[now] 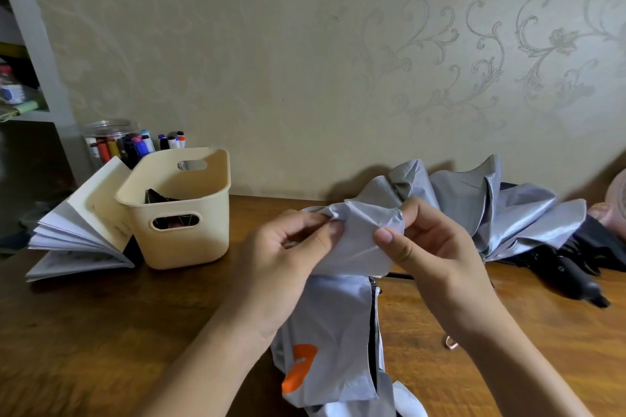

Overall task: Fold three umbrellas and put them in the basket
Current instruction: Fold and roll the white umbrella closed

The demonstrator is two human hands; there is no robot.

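A grey umbrella (pixel 333 325) with an orange mark lies lengthwise on the wooden table, running from my hands toward me. My left hand (pixel 288 250) pinches a crumpled fold of its grey canopy, and my right hand (pixel 430 247) pinches the same fold from the other side. A second umbrella (pixel 501 210), silver outside with black underneath, lies loosely spread at the back right, its black handle (pixel 582 284) pointing right. The cream plastic basket (pixel 206 213) stands at the left with something dark inside.
An open book (pixel 81 234) fans its pages left of the basket. A clear jar of markers (pixel 111 142) stands behind it by a white shelf (pixel 30 30). A pink object (pixel 613 206) sits at the right edge. The wall runs close behind the table (pixel 101 332).
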